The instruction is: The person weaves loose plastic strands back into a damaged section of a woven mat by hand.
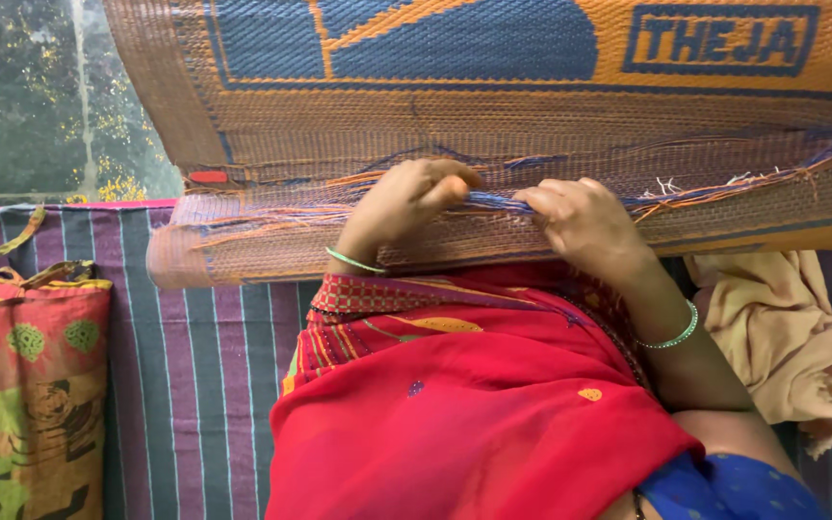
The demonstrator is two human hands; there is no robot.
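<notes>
together, left hand (404,204) and right hand (580,220) pinch loose blue strands (495,200) along the woven mat (455,116) edge.

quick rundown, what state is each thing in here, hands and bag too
woven mat: partly rolled, its near edge frayed with loose strands
left hand: fingers pinched shut on blue strands at the frayed edge
right hand: fingers closed on the same strands
red cloth: draped over the lap, folded
tan cloth: crumpled, fringe loose
patterned bag: upright, handles slack
</notes>
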